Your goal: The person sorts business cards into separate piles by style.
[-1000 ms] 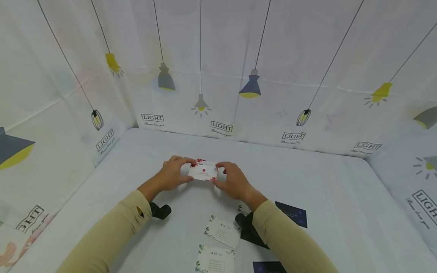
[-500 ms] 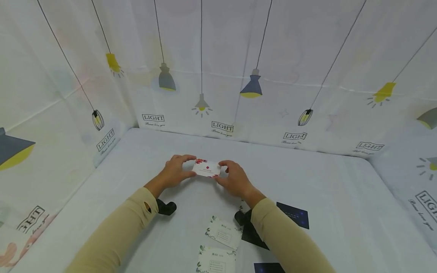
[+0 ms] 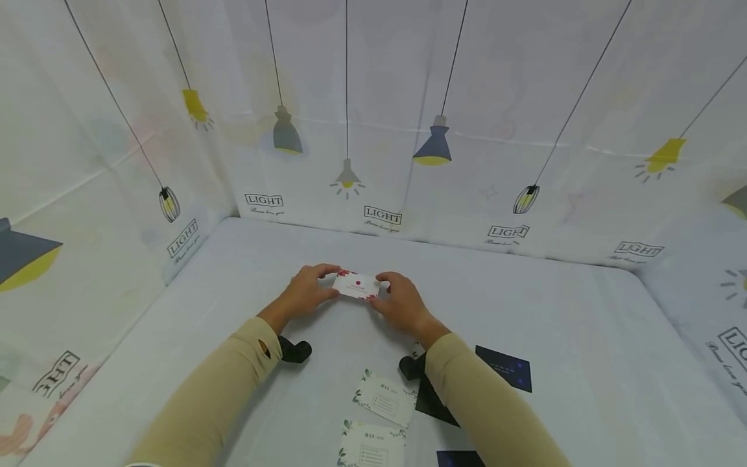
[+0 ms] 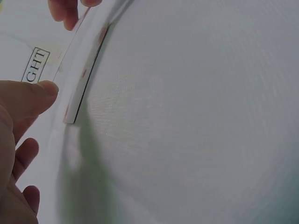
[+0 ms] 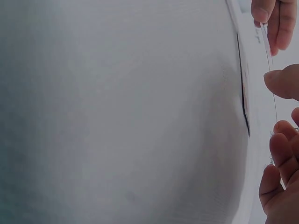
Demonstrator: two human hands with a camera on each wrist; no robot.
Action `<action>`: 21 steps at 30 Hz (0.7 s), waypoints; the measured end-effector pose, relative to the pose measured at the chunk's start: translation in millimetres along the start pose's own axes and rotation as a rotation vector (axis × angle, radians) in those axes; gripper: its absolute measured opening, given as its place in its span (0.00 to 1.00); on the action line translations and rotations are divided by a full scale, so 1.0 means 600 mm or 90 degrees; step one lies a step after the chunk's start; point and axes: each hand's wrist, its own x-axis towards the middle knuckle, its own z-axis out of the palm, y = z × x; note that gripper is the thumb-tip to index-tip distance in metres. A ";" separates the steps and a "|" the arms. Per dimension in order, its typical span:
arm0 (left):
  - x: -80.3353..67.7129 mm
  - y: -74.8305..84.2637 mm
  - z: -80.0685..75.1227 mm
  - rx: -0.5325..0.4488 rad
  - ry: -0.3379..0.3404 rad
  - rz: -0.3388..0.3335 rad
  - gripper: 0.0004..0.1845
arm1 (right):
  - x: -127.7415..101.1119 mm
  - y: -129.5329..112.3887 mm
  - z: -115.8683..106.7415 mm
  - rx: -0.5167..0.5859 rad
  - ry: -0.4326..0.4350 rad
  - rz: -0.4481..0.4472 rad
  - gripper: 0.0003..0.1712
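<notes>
A white business card [image 3: 357, 285] with red flowers at its corners is held level between both hands, over the far middle of the table. My left hand [image 3: 306, 287] pinches its left end between thumb and fingers. At the opposite end my right hand [image 3: 403, 301] grips it in the same way. Seen edge-on, the card [image 5: 274, 100] is a thin line in the right wrist view. Beneath it, apart from it, a low white stack [image 4: 86, 77] with reddish marks lies on the cloth in the left wrist view. The head view hides this stack behind the held card.
White cards with green leaves [image 3: 385, 397] lie nearer the person. Dark blue cards [image 3: 506, 368] lie to their right, partly covered by the right sleeve [image 3: 478, 389]. Black wrist mounts [image 3: 295, 350] stick out under both forearms. A lamp-print curtain [image 3: 379, 130] borders the white table [image 3: 554, 324].
Both hands have moved slightly right and away with the card. A second red-flowered edge visible behind it a second ago is now covered by the held card.
</notes>
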 end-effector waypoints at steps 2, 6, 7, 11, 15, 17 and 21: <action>0.005 -0.003 0.005 0.006 0.003 0.000 0.29 | 0.004 0.003 0.001 -0.005 0.002 -0.005 0.28; 0.012 -0.010 0.013 0.014 0.002 -0.014 0.28 | 0.011 0.005 0.005 -0.003 -0.003 0.000 0.27; 0.013 -0.012 0.015 0.011 0.000 -0.020 0.28 | 0.012 0.005 0.006 -0.002 -0.004 0.003 0.27; 0.016 -0.016 0.019 0.000 -0.010 -0.027 0.29 | 0.014 0.004 0.008 0.006 -0.008 0.016 0.27; 0.016 -0.015 0.020 0.004 -0.010 -0.032 0.29 | 0.017 0.005 0.010 0.008 -0.014 0.024 0.27; 0.017 -0.014 0.021 0.010 -0.008 -0.037 0.29 | 0.019 0.004 0.010 0.005 -0.020 0.030 0.27; 0.020 -0.014 0.022 0.017 -0.008 -0.050 0.29 | 0.024 0.004 0.011 0.002 -0.028 0.043 0.28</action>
